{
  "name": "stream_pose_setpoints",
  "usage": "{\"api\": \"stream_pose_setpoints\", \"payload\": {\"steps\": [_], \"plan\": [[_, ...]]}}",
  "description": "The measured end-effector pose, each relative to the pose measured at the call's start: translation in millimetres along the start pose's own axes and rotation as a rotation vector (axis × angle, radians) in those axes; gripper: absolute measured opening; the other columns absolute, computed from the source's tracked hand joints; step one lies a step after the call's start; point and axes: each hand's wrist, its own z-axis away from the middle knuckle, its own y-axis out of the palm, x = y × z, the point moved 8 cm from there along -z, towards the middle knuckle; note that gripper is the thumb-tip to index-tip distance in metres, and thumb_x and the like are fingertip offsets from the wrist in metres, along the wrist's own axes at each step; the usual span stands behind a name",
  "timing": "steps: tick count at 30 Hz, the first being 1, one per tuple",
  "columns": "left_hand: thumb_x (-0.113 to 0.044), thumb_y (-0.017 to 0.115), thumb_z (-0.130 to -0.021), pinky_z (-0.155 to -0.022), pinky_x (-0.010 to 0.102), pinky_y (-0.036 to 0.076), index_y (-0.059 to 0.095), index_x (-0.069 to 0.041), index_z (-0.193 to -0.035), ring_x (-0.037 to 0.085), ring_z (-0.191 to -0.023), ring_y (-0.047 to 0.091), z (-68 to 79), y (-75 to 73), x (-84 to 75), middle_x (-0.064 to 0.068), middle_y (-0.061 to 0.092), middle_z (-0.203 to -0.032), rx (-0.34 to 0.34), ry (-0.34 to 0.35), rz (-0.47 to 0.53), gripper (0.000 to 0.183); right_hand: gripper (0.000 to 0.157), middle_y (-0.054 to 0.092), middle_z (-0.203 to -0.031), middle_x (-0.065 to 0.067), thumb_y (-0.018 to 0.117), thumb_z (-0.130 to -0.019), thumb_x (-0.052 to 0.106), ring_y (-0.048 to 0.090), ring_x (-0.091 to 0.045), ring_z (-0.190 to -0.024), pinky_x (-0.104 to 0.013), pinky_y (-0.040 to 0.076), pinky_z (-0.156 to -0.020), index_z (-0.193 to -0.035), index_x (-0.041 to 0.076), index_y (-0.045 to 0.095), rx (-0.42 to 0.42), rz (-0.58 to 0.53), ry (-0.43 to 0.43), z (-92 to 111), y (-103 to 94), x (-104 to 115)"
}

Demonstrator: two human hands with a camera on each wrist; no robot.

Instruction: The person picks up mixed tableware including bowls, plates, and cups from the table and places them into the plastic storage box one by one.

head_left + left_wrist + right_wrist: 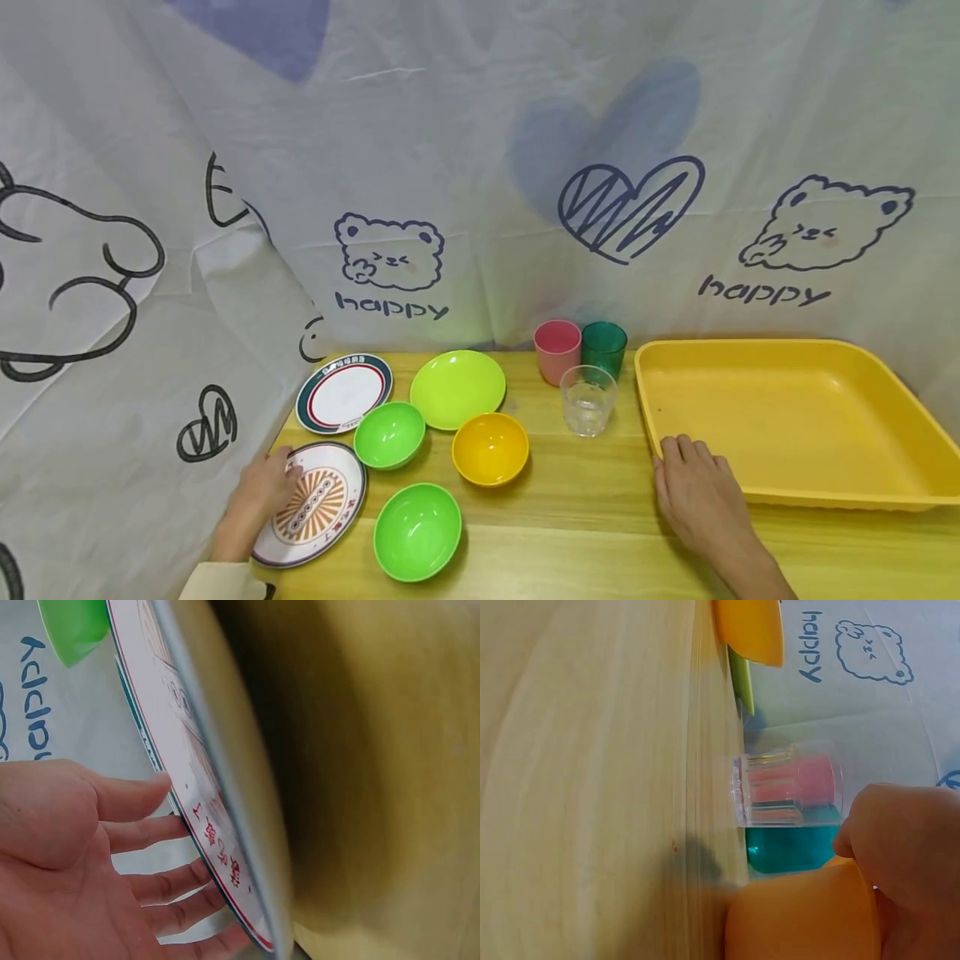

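On the left, my left hand (264, 492) holds the edge of a white plate (333, 475) with an orange sunburst print. In the left wrist view the thumb (142, 796) meets the printed rim, and the other fingertips disappear behind it. A dark shadow spreads below the plate's underside. Over on the right, my right hand (697, 492) grips the left rim of a large yellow tray (795, 417) near its front corner, fingers over the edge. The right wrist view shows that hand curled on the tray's rim, beside the cups.
Behind the left hand lie a dark-rimmed plate (345, 396) and a lime plate (457, 389). Green bowls (389, 435) (417, 532) and a yellow bowl (490, 449) stand mid-left. Pink (557, 354), teal (604, 346) and clear cups (588, 408) stand beside the tray. Printed cloth (495, 275) borders the table.
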Motion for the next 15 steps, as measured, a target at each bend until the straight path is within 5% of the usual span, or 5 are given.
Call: {"api": "stream_pose_setpoints", "payload": {"steps": [8, 15], "plan": [[-0.012, 0.07, -0.094, -0.091, 0.071, 0.047, 0.049, 0.018, -0.132, 0.062, -0.113, 0.05, -2.9, 2.5, 11.2, 0.044, 0.05, -0.121, -0.004, -0.026, 0.025, 0.054, 0.016, 0.053, -0.082, -0.009, 0.057, -0.101, 0.015, 0.049, -0.026, -0.069, -0.04, 0.043, -0.056, -0.093, 0.001, 0.056, 0.009, -0.015, 0.006, 0, 1.2, -1], [-0.003, 0.067, -0.092, -0.087, 0.067, 0.049, 0.059, 0.016, -0.121, 0.058, -0.102, 0.058, -3.1, -9.6, 11.7, 0.04, 0.061, -0.105, -0.122, 0.044, 0.069, 0.036, 0.017, 0.055, -0.083, -0.01, 0.058, -0.101, 0.016, 0.049, -0.026, -0.069, -0.042, 0.044, -0.056, -0.093, 0.001, 0.056, 0.008, -0.008, 0.012, 0, 1.8, -3]]}}
